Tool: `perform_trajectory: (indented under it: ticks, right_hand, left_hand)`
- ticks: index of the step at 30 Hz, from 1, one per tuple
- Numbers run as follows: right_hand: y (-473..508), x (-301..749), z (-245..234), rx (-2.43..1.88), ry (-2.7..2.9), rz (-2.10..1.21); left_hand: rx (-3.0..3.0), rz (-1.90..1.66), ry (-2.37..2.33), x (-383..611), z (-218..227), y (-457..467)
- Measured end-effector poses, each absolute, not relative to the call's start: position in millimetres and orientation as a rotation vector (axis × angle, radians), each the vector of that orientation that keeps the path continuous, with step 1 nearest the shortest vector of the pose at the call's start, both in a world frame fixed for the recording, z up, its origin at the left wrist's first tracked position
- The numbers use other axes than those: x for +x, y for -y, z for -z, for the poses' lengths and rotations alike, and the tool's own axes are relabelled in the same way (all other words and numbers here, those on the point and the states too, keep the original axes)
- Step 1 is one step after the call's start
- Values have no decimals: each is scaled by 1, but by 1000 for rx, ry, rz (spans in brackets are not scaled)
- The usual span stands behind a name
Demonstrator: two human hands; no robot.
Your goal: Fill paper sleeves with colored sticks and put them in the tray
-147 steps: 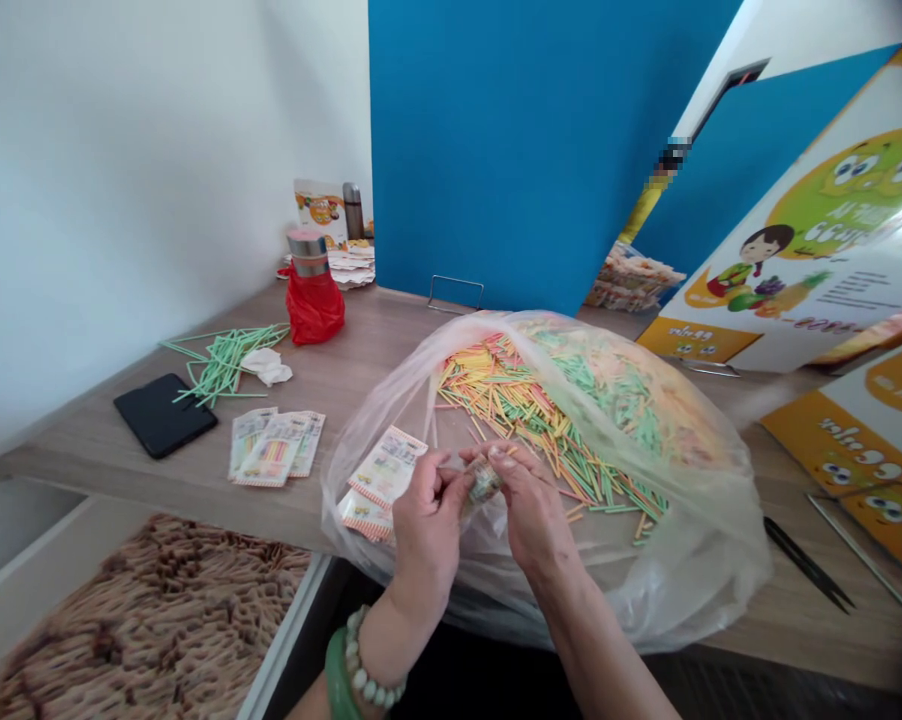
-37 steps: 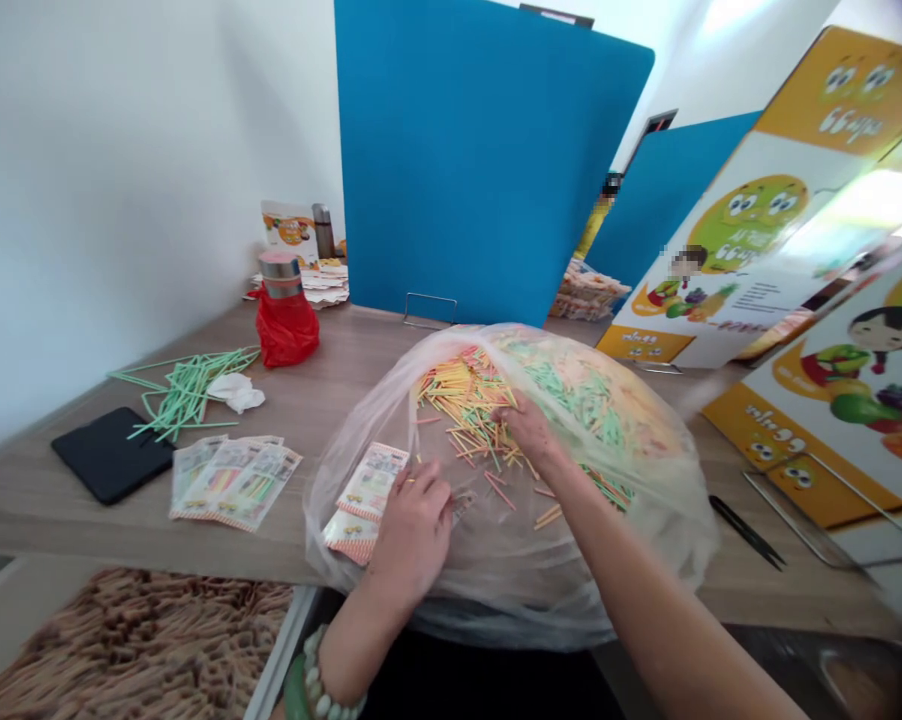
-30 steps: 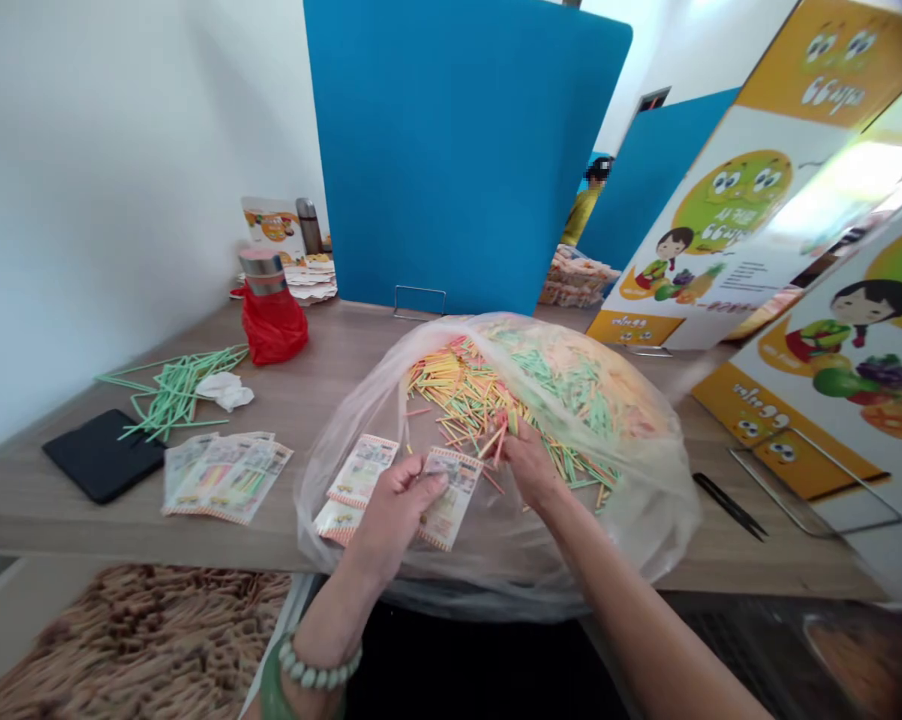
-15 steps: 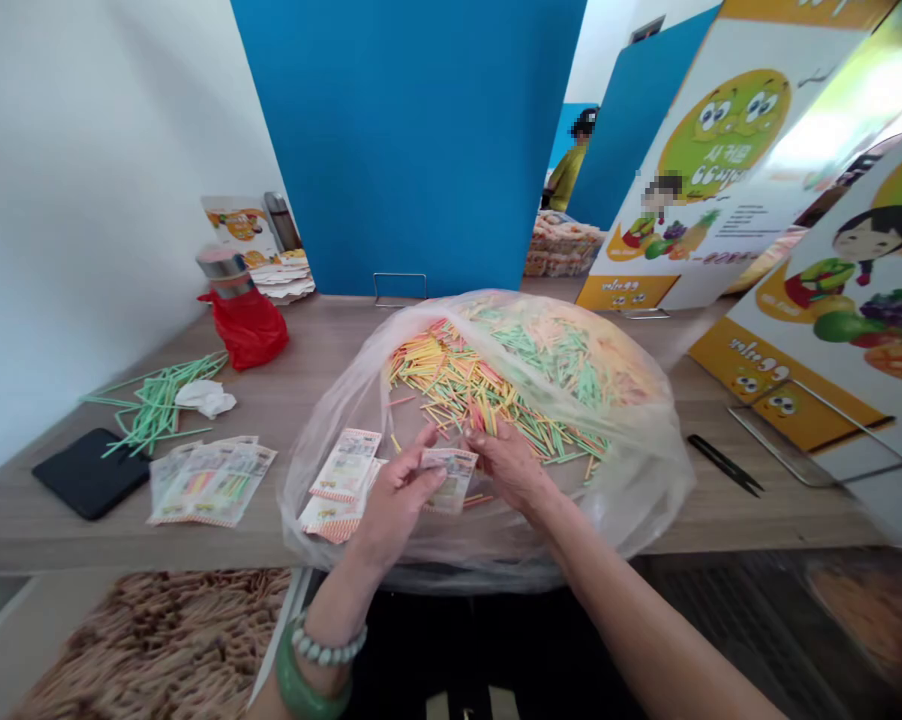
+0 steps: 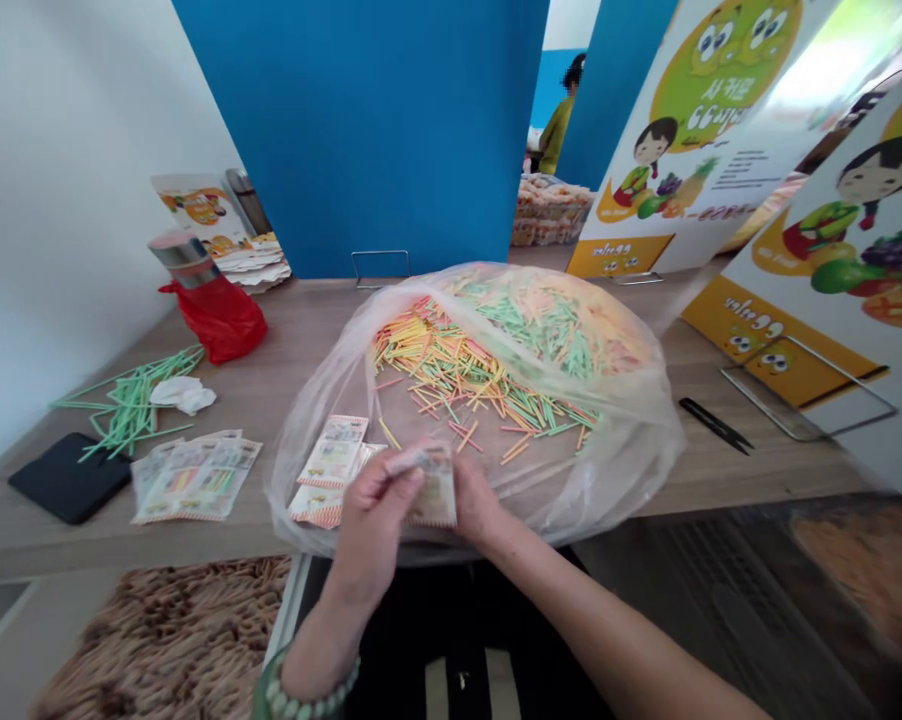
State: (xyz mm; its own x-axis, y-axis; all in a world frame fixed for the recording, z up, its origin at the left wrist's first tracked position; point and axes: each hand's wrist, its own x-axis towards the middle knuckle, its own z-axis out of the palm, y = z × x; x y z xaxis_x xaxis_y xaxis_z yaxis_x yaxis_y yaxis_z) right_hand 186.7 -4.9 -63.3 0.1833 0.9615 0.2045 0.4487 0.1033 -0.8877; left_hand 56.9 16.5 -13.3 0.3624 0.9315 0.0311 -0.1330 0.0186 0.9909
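My left hand [image 5: 376,515] is closed on the left side of a small printed packet [image 5: 437,490], its thumb lying across the front. At the packet's right edge is my right hand [image 5: 481,500], its fingers hidden behind the packet. Both hands are over the front of a large clear plastic bag [image 5: 623,450]. Inside the bag lies a heap of short thin sticks [image 5: 458,365] in yellow, green, pink and orange. Just left of my left hand, several more printed packets [image 5: 335,450] rest on the bag's plastic.
On the left stand filled packets [image 5: 203,485], a black flat case [image 5: 72,480], long green sticks [image 5: 132,400], a crumpled tissue [image 5: 183,395] and a red bag [image 5: 222,320] around a flask. Black tweezers [image 5: 716,425] lie right. Printed panels [image 5: 788,340] and a blue board [image 5: 376,130] rise behind.
My right hand has drawn back from the stick heap toward me and now sits behind the packet. The packet has come lower and nearer. The whole view has shifted slightly.
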Motion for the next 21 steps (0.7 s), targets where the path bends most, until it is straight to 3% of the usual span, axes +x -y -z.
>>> perform_trajectory:
  ticks: [5,15,21]
  right_hand:
    - [18,214,51,-1400,884,-902]
    - [39,239,48,-1335,890,-759]
    - [43,251,52,-1562,1100,-730]
  left_hand:
    - [835,-1136,-880,47,0,-31]
    - [860,-753,-858,34,17,-17]
    - [835,-727,-866,46,13,-21]
